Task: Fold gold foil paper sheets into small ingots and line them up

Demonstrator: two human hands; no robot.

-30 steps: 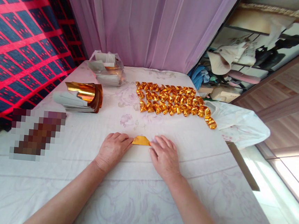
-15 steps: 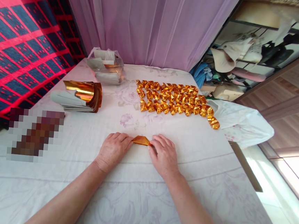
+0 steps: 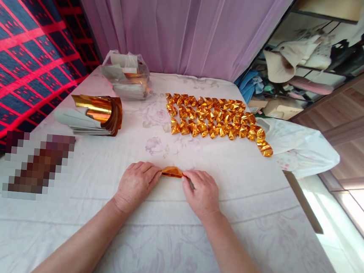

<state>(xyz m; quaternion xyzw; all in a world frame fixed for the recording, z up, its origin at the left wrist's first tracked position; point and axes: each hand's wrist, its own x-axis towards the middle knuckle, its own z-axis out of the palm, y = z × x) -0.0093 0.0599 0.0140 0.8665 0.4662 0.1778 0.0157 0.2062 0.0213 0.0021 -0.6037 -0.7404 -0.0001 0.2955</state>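
Head view: left hand [image 3: 136, 184] and right hand [image 3: 203, 193] pinch a shiny, creased gold foil piece [image 3: 171, 171] by its ends.

No text, label, brand or number can be read anywhere. The bag [image 3: 125, 77] at eleven o'clock holds papers, but any print on them is too small to tell.

Folded pieces [image 3: 216, 122] lie behind the hands — sheet stack [image 3: 91, 116] left, on the table [image 3: 166, 245].
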